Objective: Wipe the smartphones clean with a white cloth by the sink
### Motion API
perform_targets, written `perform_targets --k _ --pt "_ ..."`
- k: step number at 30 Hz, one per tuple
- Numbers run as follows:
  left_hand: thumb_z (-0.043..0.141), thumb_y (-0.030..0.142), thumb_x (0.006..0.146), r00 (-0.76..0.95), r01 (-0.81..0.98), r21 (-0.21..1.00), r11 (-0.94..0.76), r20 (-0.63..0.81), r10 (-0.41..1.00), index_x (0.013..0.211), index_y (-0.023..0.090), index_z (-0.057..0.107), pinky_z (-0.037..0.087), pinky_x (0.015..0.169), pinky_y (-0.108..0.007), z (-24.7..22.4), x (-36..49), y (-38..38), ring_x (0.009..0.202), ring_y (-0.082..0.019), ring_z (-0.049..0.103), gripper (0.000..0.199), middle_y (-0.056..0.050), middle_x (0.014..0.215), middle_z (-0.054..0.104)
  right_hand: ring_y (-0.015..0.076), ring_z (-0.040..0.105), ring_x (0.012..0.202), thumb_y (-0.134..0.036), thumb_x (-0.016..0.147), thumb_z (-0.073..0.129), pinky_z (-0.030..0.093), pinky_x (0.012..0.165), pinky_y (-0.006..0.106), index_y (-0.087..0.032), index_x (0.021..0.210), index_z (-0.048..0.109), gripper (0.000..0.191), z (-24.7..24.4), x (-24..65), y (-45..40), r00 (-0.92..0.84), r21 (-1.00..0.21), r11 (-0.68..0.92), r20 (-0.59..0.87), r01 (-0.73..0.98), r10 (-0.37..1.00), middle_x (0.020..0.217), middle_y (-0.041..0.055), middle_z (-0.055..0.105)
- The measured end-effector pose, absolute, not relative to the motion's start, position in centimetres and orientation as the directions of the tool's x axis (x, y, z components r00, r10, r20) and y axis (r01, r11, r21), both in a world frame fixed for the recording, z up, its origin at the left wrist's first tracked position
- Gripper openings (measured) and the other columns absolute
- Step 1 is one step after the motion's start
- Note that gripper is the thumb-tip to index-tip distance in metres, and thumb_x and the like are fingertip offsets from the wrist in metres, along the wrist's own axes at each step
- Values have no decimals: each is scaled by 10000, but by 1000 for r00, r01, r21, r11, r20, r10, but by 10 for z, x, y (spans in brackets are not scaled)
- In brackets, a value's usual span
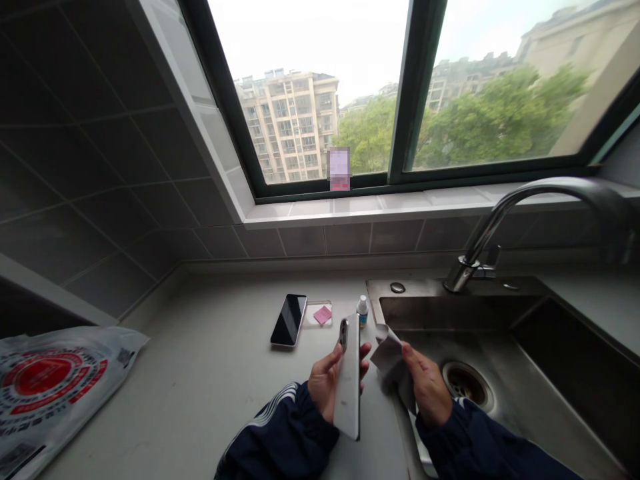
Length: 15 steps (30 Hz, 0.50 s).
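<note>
White phone point(349, 380) sits in your left hand point(324, 385) over the table point(200, 373), your right hand point(427, 383) pinching a grey cloth point(390, 353) apart from it, so wiping looks unfinished, with its screen side hidden and the bottle's point(363, 311) label beyond unreadable.

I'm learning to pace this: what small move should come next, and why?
Perhaps bring the gray cloth leftward onto the back of the white phone: the right hand pinches the cloth apart from it, and the left hand holds the phone with its back in view.
</note>
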<state>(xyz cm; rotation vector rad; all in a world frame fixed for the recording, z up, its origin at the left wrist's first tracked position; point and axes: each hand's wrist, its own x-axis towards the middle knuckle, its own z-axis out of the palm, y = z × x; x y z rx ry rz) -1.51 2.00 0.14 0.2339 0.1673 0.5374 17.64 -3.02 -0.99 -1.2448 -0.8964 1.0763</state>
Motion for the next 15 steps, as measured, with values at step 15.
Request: perform_targets --k 15 --pt "227 605 898 855 -494 299 816 -2 518 1453 203 320 357 957 -550 2 -9 13 1158 -304 541 692 -173 1416 461 253 709 810 -624 836 588 576 667 312 -130 972 706 526 -20 182 -25 400 -952 -2 -131 -307 907 882 105 745"
